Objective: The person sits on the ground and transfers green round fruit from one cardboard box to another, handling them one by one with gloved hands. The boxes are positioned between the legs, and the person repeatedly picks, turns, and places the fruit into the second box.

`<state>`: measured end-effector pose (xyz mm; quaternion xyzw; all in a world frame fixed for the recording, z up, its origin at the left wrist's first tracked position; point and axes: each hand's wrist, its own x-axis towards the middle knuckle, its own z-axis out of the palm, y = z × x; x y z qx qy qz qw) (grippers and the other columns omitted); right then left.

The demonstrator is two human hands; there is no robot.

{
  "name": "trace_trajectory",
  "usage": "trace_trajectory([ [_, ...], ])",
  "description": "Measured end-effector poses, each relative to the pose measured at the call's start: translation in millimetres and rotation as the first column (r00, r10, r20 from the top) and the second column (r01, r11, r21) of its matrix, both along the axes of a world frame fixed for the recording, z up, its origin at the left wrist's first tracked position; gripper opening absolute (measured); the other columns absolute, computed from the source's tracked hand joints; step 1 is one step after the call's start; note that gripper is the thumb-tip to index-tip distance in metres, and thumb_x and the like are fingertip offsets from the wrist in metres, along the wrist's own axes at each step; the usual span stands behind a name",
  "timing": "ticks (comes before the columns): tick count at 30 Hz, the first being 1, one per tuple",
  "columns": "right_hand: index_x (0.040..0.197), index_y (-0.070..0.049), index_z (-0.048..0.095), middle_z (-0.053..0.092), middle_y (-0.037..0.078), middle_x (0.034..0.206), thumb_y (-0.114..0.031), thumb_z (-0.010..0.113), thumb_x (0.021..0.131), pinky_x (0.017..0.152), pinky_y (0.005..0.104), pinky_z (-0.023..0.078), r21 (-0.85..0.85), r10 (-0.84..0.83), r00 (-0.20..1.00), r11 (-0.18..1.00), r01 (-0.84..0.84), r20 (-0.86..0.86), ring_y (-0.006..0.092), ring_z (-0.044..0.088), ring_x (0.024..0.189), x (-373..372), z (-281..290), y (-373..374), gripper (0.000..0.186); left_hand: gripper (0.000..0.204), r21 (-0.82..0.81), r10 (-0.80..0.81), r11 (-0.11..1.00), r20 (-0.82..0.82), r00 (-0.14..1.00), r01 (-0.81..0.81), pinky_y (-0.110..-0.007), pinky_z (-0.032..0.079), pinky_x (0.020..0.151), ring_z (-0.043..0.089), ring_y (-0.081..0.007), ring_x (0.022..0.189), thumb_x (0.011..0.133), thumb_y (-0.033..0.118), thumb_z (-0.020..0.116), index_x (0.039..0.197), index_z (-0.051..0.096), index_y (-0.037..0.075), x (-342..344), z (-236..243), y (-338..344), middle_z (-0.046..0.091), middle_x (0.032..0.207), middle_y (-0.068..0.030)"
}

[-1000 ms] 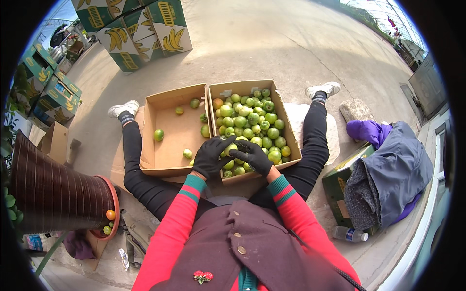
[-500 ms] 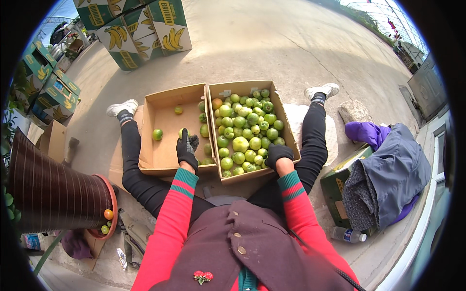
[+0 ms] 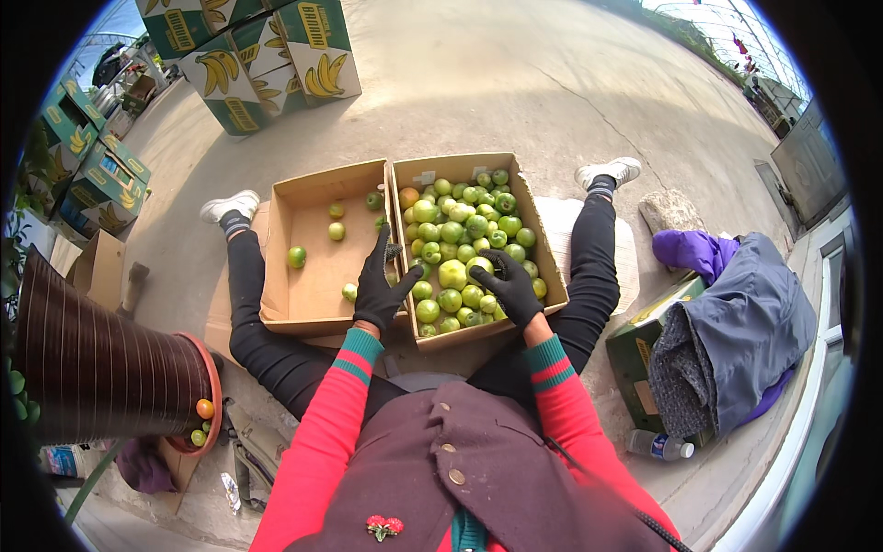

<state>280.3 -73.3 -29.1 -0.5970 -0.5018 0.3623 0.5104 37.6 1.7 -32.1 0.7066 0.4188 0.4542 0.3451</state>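
Two open cardboard boxes stand side by side between my outstretched legs. In the left box (image 3: 299,198) a few green tomatoes (image 3: 296,257) lie apart on the bottom. The right box (image 3: 549,258) is filled with green tomatoes (image 3: 452,273), one of them turning orange at its far left corner. My left hand (image 3: 379,283), in a black glove, is over the left box's right side, fingers stretched and spread, hiding part of the wall between the boxes. My gloved right hand (image 3: 513,290) reaches over the near part of the right box, fingers apart beside a green tomato (image 3: 479,265).
Banana cartons (image 3: 276,69) are stacked ahead on the concrete floor. A brown ribbed pot (image 3: 110,350) lies at left, with tomatoes by its rim. At right are a carton (image 3: 635,354) under jackets (image 3: 736,322), a water bottle (image 3: 659,445) and a stone (image 3: 671,212).
My left hand has let go of a tomato and spread its fingers, shifting right toward the dividing walls. My right hand has moved left, from the right box's near corner in over its tomatoes.
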Motion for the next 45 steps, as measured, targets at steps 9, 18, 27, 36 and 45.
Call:
trace_trajectory([
  [9, 0.125, -0.003, 0.061, 0.07, 0.008, 0.11, -0.029, 0.068, 0.093, 0.085, 0.0279, 0.052, 0.064, 0.229, 0.92, 0.973, -0.22, -0.319, 0.0148, 0.065, 0.098, -74.7, 24.2, 15.5, 0.041, 0.071, 0.23, -0.138, 0.946, -0.354, 0.925, 0.229, -0.04, 0.048, 0.091, 0.06, -0.032, 0.103, 0.081, 0.032, 0.076, 0.142, 0.047, 0.012, -2.0, 13.9, -11.9, 0.063, 0.112, -0.0137],
  [18, 0.136, -0.027, 0.051, 0.057, 0.02, 0.12, -0.037, 0.061, 0.091, 0.092, 0.0468, 0.048, -0.255, 0.12, 0.342, 0.888, 0.383, 0.932, 0.0375, 0.058, 0.109, 13.5, 13.6, 26.3, 0.047, 0.046, -0.164, 0.295, 0.952, 0.245, 0.924, -0.26, -0.029, 0.052, 0.081, 0.063, -0.017, 0.09, 0.094, 0.026, 0.069, 0.128, 0.05, 0.002, -5.6, -15.7, 12.3, 0.065, 0.106, -0.0095],
  [27, 0.128, -0.023, 0.051, 0.058, 0.018, 0.115, -0.032, 0.068, 0.086, 0.092, 0.0467, 0.048, -0.299, 0.116, 0.427, 0.871, 0.391, 0.897, 0.0365, 0.056, 0.112, 25.7, 0.9, 28.9, 0.046, 0.06, -0.538, 0.493, 0.82, 0.494, 0.716, -0.194, -0.034, 0.051, 0.086, 0.061, -0.0198, 0.098, 0.098, 0.03, 0.059, 0.145, 0.033, 0.004, -14.7, -33.9, 25.1, 0.062, 0.11, -0.0104],
  [36, 0.117, -0.009, 0.048, 0.066, 0.021, 0.107, -0.035, 0.072, 0.085, 0.081, 0.0501, 0.052, 0.038, -0.219, 0.783, 0.969, 0.243, 0.583, 0.0401, 0.065, 0.097, 15.1, 6.5, 20.3, 0.048, 0.07, 0.049, 0.13, 0.99, 0.039, 0.991, -0.132, -0.038, 0.049, 0.093, 0.06, -0.0252, 0.108, 0.087, 0.028, 0.073, 0.145, 0.042, 0.005, 0.3, -14.4, 4.8, 0.061, 0.12, -0.0159],
  [45, 0.113, -0.005, 0.055, 0.067, 0.014, 0.091, -0.032, 0.073, 0.089, 0.07, 0.0364, 0.052, 0.212, 0.074, 0.982, 0.971, -0.11, 0.174, 0.0259, 0.067, 0.079, -74.7, 35.1, 4.0, 0.04, 0.071, 0.307, -0.111, 0.931, -0.283, 0.953, 0.2, -0.041, 0.046, 0.094, 0.06, -0.0308, 0.105, 0.079, 0.032, 0.077, 0.141, 0.049, 0.012, -0.5, 15.9, -9.7, 0.062, 0.115, -0.0136],
])
